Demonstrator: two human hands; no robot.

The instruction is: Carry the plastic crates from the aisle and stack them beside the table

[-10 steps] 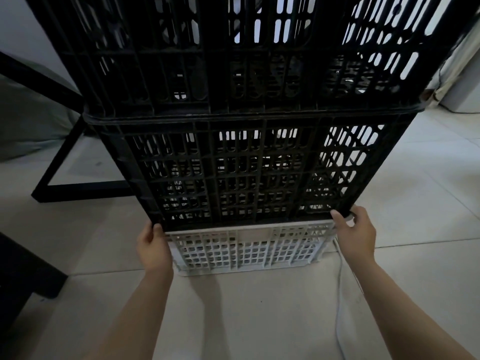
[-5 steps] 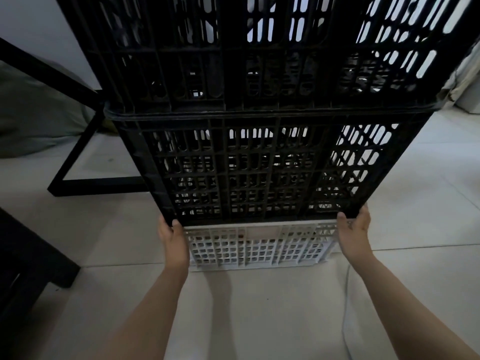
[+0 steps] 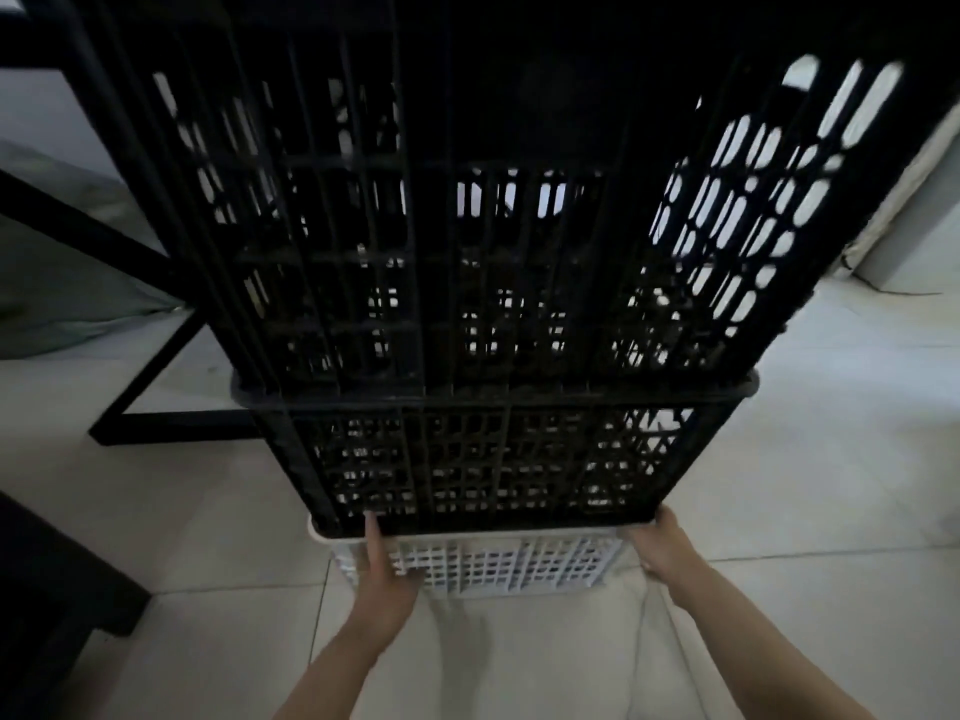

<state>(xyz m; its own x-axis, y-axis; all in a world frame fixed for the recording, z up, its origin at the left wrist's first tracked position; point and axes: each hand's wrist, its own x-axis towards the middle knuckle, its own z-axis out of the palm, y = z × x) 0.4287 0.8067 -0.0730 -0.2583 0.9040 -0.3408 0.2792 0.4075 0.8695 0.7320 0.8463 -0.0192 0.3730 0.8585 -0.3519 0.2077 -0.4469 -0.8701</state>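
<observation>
Two black slotted plastic crates [image 3: 498,459], nested one on the other, sat on a low white lattice plastic crate [image 3: 514,563] on the pale tiled floor [image 3: 810,511], close beside the black metal table frame [image 3: 156,418], as you steadied them. Your left hand [image 3: 384,569] pressed flat against the white crate's near left corner, one finger reaching up onto the lower black crate's bottom edge; your right hand [image 3: 662,550] cupped the stack's lower right corner where black meets white. Neither hand was clenched, and whether either truly gripped could not be told. Both forearms reached forward and down, roughly level with each other. The crates looked stiff, hollow and fairly light, yet bulky, and the tall stack seemed liable to tip. Bottom corners and rim ledges appeared the surest holds; the thin lattice ribs would likely dig into fingers.
</observation>
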